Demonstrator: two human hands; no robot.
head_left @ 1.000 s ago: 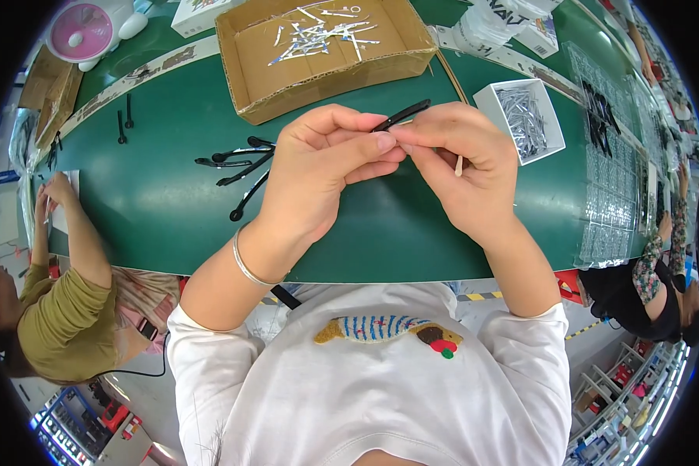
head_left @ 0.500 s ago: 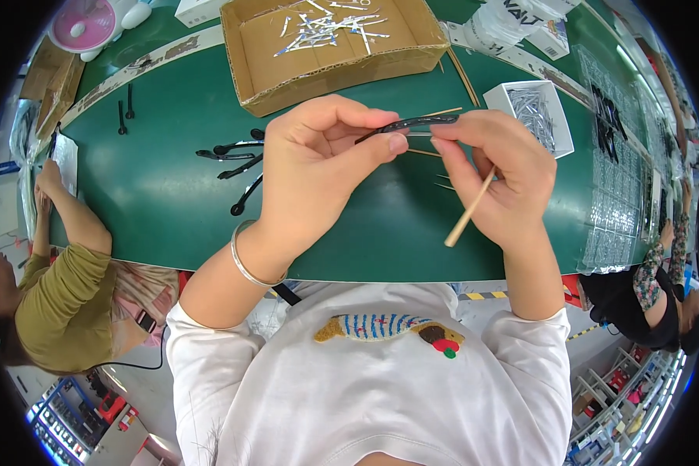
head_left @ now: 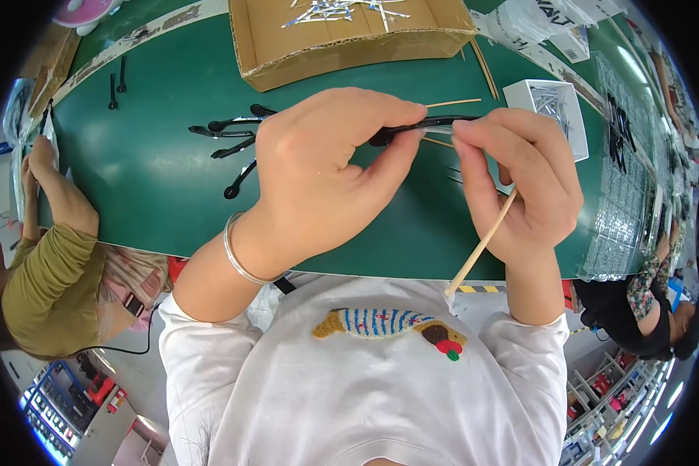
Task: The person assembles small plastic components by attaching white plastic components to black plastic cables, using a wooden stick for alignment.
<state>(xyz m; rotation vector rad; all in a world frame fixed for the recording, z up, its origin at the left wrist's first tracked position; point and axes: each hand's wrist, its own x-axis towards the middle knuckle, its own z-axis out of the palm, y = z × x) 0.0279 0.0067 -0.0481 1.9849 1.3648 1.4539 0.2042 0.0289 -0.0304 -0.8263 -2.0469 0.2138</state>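
Observation:
My left hand (head_left: 326, 163) pinches one end of a slim black plastic part (head_left: 443, 121), thumb below and fingers above. At its other end, my right hand (head_left: 528, 171) grips the same part between thumb and forefinger. A clear or whitish sliver shows just under the part, near the right fingertips. Tucked in the right palm is a thin wooden stick (head_left: 481, 245), slanting down toward my shirt. Several similar black parts (head_left: 233, 149) with rounded ends lie on the table left of my left hand, partly hidden behind it.
A cardboard box (head_left: 357, 66) holding white strips stands at the back. Right of it is a white box (head_left: 571, 124) of thin silvery pieces. Thin sticks (head_left: 485, 70) lie between them. Clear trays (head_left: 617, 210) sit far right. People work at both sides.
Both hands have shifted slightly right, and my left hand has rolled over so its back shows more. The wooden stick's lower end now hangs nearer my shirt.

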